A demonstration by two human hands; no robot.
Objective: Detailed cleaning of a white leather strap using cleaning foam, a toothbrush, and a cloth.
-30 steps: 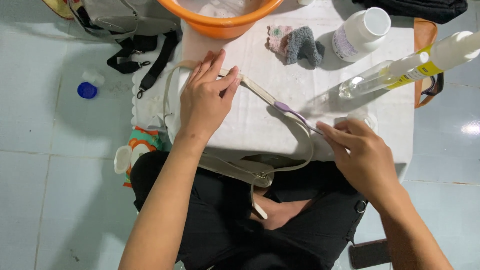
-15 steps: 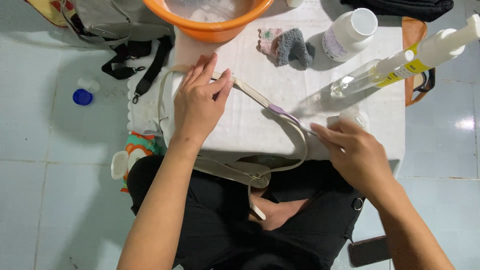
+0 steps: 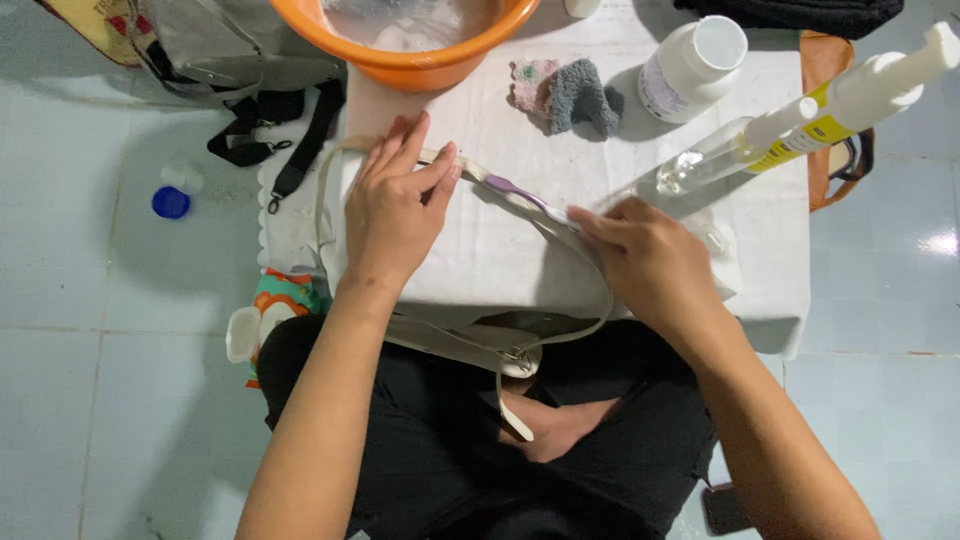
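White labelled jar (image 3: 690, 68) — yellow-labelled spray bottle (image 3: 800, 135) beside.

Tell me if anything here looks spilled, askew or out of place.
Mostly tidy. A blue bottle cap lies loose on the floor tiles, away from the white cloth where the left hand pins the cream strap.

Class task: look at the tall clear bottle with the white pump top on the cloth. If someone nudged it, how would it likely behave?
The clear pump bottle stands tall and narrow on the soft white cloth, so it would probably tip easily. It looks nearly empty, so likely light. Once down, its round body may roll.
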